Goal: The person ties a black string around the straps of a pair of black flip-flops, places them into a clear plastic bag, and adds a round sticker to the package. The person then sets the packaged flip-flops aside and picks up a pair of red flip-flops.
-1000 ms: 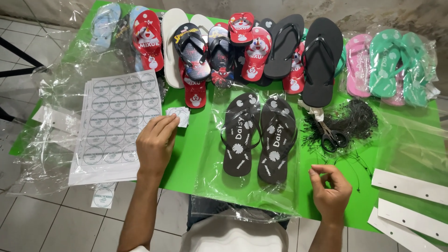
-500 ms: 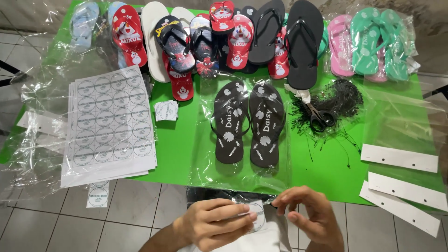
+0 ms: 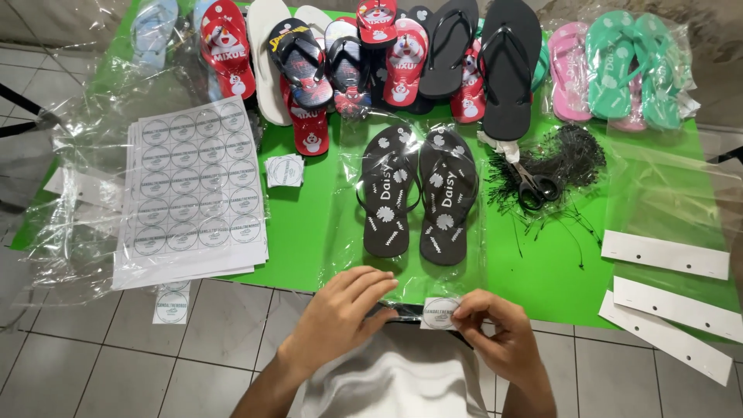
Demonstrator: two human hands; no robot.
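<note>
The person is fitting a round sticker (image 3: 442, 313) onto the near edge of the clear bag (image 3: 410, 275) holding the black flip-flops (image 3: 418, 193), just below those flip-flops at the green table's (image 3: 309, 232) front edge. The right hand (image 3: 495, 333) is pinching the sticker between thumb and fingertips; the left hand (image 3: 340, 310) is lying flat, fingers together, pressing the bag's flap. Next, it seems, the sticker needs pressing down squarely over the folded flap.

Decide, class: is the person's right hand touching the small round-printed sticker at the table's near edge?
Touching. The head view shows the right hand pinching the sticker between thumb and fingertips, with no gap, while the left hand rests beside it.
</note>
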